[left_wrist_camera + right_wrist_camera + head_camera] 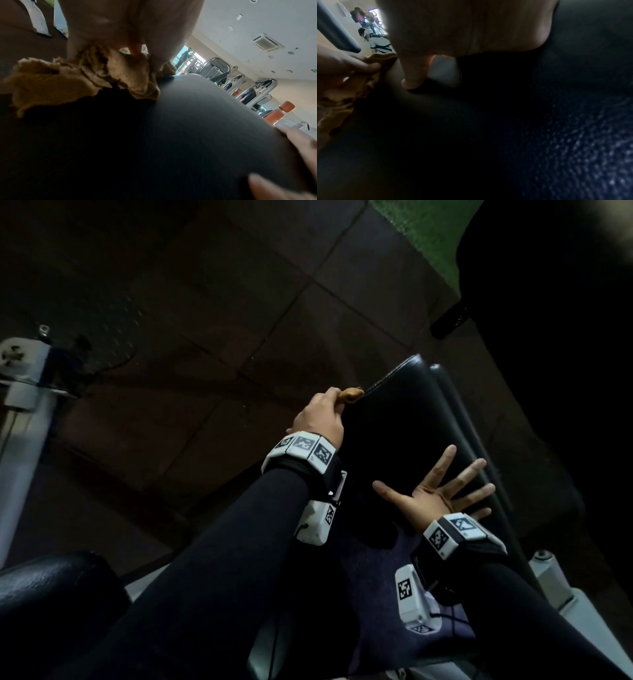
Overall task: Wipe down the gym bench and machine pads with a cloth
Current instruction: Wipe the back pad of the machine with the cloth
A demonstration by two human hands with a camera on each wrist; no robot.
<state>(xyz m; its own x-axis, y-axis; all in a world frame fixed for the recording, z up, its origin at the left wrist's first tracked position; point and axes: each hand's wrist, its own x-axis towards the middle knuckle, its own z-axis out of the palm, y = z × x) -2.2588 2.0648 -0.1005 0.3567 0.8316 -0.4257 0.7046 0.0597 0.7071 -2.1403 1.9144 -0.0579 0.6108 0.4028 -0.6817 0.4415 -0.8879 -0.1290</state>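
Observation:
A black padded machine pad point(394, 433) stands on edge ahead of me. My left hand point(318, 419) grips a bunched tan cloth point(349, 395) and holds it against the pad's upper left edge. The left wrist view shows the cloth point(68, 83) crumpled under my fingers, draped over the pad's rim point(188, 135). My right hand point(438, 491) is spread flat, fingers straight, against the pad's lower right side and holds nothing. In the right wrist view one fingertip point(412, 82) presses on the dark textured pad point(488, 135), with the cloth point(380, 59) beyond it.
A white machine frame point(20, 412) stands at the left and another black pad point(51, 594) sits at the lower left. Dark floor tiles point(205, 302) and green turf point(421, 227) lie beyond. Other machines with orange rollers point(288, 106) and people point(375, 40) are farther off.

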